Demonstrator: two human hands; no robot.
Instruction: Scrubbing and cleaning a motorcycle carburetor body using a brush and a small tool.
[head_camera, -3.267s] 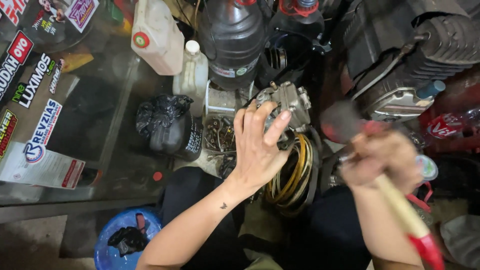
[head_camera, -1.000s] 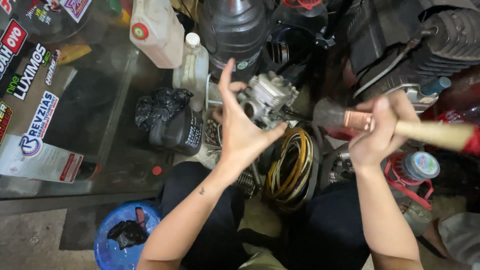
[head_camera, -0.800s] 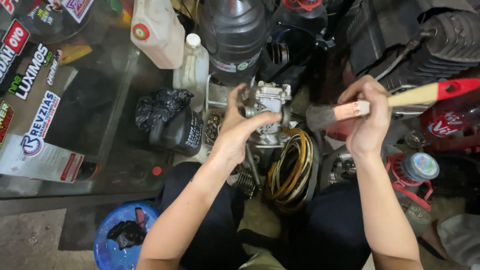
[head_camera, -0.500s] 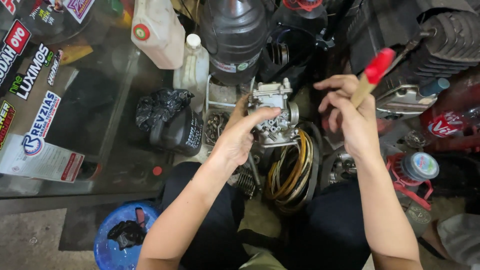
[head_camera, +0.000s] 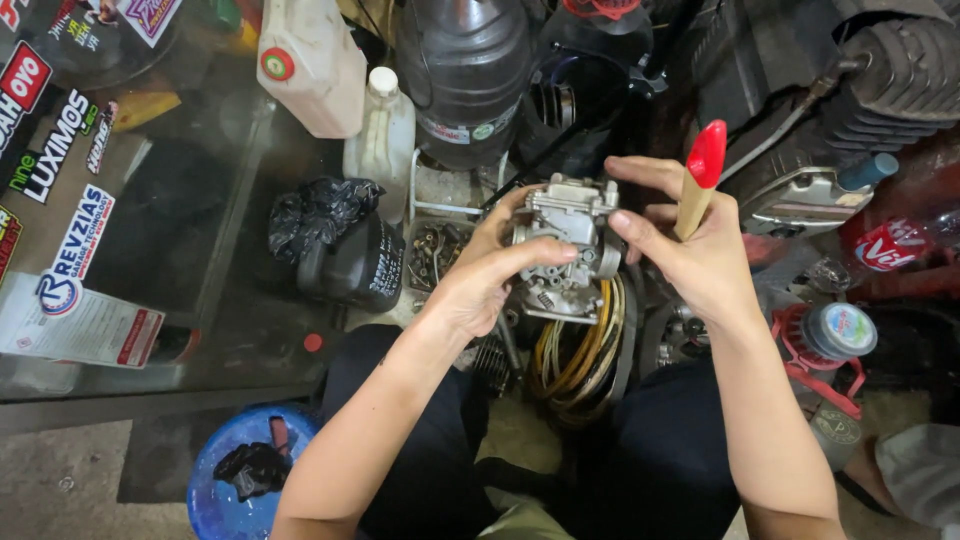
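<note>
Both hands grip: left hand (head_camera: 480, 285) clasps metal carburetor (head_camera: 566, 248) from its L side; right hand (head_camera: 690, 255) pinches its R side w/ fingertips, red-tipped wooden brush handle (head_camera: 697, 180) tucked in palm. Carb held over coiled yellow cable (head_camera: 580, 350), above the lap.

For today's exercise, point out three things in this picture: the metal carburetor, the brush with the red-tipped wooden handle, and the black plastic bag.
metal carburetor (head_camera: 565, 250), head view, on its grey body between the hands.
brush (head_camera: 700, 180), head view, on the handle where wood meets red tip.
black plastic bag (head_camera: 320, 212), head view, on its crumpled top.
</note>
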